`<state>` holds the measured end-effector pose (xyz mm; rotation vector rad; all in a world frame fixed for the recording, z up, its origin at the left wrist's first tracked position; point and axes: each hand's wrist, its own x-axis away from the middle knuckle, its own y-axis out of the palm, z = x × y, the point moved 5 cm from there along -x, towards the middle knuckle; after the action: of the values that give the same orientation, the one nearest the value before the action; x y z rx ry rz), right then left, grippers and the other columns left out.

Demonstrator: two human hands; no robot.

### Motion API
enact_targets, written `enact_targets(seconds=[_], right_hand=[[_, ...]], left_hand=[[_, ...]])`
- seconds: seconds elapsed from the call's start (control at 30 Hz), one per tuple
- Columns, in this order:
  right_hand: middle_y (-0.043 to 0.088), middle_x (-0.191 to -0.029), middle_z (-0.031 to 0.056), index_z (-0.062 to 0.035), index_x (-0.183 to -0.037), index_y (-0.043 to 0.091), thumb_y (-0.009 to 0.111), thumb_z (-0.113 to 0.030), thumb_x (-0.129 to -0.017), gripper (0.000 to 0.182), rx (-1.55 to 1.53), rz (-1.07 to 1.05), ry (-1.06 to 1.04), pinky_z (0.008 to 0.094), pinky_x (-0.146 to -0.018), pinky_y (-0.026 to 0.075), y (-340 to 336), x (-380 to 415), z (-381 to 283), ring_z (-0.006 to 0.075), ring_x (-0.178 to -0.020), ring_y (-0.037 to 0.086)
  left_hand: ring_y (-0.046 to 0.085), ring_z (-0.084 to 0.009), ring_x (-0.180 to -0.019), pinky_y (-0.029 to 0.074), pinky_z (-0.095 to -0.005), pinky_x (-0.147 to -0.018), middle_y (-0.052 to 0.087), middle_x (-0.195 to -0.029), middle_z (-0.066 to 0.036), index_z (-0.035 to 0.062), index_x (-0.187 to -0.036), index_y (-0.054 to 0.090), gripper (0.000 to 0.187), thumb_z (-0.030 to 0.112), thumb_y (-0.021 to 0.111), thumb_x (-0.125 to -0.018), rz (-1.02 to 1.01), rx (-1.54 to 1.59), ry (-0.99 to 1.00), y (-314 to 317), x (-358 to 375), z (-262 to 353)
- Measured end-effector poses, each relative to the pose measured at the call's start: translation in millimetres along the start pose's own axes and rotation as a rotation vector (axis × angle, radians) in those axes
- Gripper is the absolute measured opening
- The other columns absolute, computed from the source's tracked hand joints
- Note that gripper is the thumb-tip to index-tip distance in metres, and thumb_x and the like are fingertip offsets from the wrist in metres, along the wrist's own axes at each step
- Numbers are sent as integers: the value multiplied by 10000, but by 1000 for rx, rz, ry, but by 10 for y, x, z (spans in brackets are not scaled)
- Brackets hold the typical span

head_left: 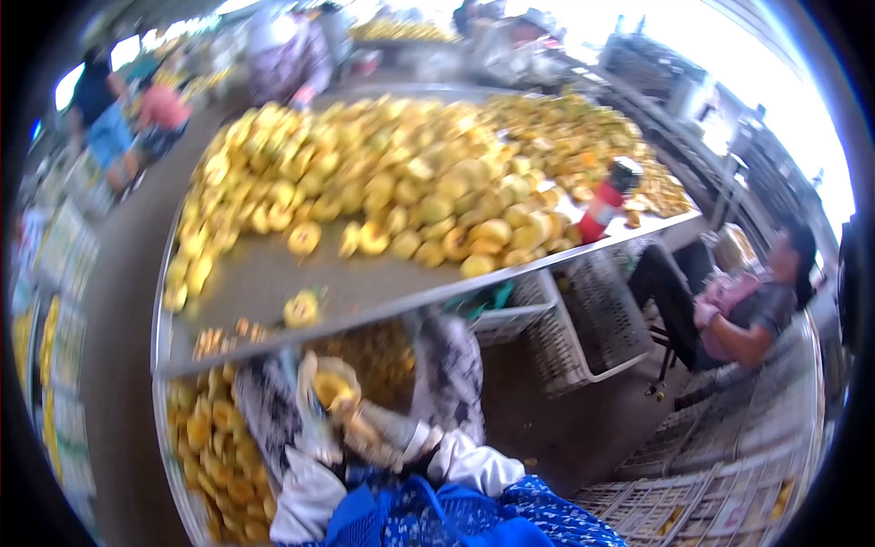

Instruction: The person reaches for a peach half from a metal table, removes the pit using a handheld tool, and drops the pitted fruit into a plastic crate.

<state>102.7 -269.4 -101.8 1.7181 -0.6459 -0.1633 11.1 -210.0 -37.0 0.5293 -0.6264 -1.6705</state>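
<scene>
- Broadly, the metal table (273, 273) is the largest thing; it stretches in front of the person, and its near edge passes just beyond the two hands.
- On it lies a wide heap of yellow fruit pieces (392, 182), farther away than the hands, mostly to the front and the right.
- Below the near edge, at the person's left, a lower tray holds more fruit pieces (219, 447); the left hand is the nearer one to them.
- At the right, under the table edge, a white crate (602, 319) stands tilted, well apart from both hands.
- The left hand (308, 390) is curled round a fruit half (337, 390), gripping it from its left side, between the knees.
- The right hand (374, 442) is bent, below and slightly right of this fruit half, its fingers directed toward it. It is blurred, so I cannot tell if it is closed on a tool, or if it touches the fruit.
- The fruit half itself looks nearly round, with its hollow side turned upward to the camera; I cannot distinguish a clear long axis.
- Smallest, some brownish bits (223, 337) lie on the table near its left corner, beyond the left hand.
</scene>
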Motion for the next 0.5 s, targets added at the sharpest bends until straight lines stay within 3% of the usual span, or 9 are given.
enact_targets(seconds=[0.07, 0.1, 0.13, 0.2, 0.3, 0.33, 0.37, 0.43, 0.5], right_hand=[[526, -660, -32, -150, -1031, 548, 484, -398, -940, 272, -138, 75, -44, 166, -382, 354, 237, 41, -67, 56, -470, 473], [567, -725, 14, -132, -1045, 526, 505, -370, -927, 267, -61, -134, 85, 220, -416, 435, 21, -12, -79, 114, -598, 552], [536, -668, 14, -136, -1038, 516, 515, -393, -919, 282, 123, 107, 96, 252, -377, 406, -162, 5, -88, 132, -511, 515], [516, -687, 17, -118, -971, 524, 488, -399, -931, 286, 189, 125, 137, 275, -382, 359, -762, -160, 55, 133, -465, 472], [497, -663, 8, -116, -897, 540, 492, -469, -909, 356, 508, 394, 171, 271, -385, 323, -687, -128, -25, 117, -445, 449], [482, -613, -2, -124, -876, 544, 505, -498, -894, 376, 550, 366, 81, 273, -366, 311, -864, -236, 47, 116, -417, 434], [459, -550, -14, -136, -843, 548, 520, -524, -876, 391, 423, 407, 144, 277, -338, 294, -808, -223, 24, 120, -377, 407], [442, -485, -18, -146, -785, 544, 522, -559, -861, 420, 314, 468, 191, 287, -300, 275, -767, -225, -21, 134, -327, 376], [453, -482, 0, -144, -734, 527, 493, -574, -868, 452, 350, 490, 166, 301, -282, 271, -796, -251, -14, 155, -307, 366]], left_hand=[[570, -194, -562, 453, -269, -420, 598, -742, -108, 10, -943, 552, 386, 385, 460, -936, 566, 226, 52, -409, 256, 2], [556, -172, -488, 455, -251, -466, 594, -616, -69, 7, -827, 618, 288, 263, 524, -920, 728, -203, 147, -440, 437, 415], [580, -165, -518, 437, -244, -464, 612, -627, -65, 18, -770, 634, 290, 248, 536, -919, 869, -450, 210, -941, 631, 520], [606, -302, -585, 460, -342, -521, 637, -676, -107, 52, -748, 645, 248, 268, 598, -860, 927, -1588, 378, -1565, 981, 912], [609, -317, -833, 487, -386, -724, 649, -906, -112, 78, -886, 646, 196, 255, 650, -801, 857, -2054, 437, -1098, 864, 1404], [609, -311, -841, 486, -380, -750, 651, -919, -107, 80, -933, 639, 237, 271, 658, -794, 811, -2051, 509, -956, 632, 1472], [609, -306, -850, 485, -373, -776, 653, -931, -102, 82, -979, 632, 283, 287, 665, -788, 763, -2041, 585, -831, 347, 1510], [618, -296, -858, 482, -381, -788, 657, -921, -110, 70, -973, 633, 372, 395, 638, -791, 549, -2196, 445, -640, -323, 1420], [624, -287, -884, 480, -392, -784, 658, -924, -127, 61, -972, 627, 482, 510, 572, -803, 385, -2220, -37, -585, -890, 1174]])
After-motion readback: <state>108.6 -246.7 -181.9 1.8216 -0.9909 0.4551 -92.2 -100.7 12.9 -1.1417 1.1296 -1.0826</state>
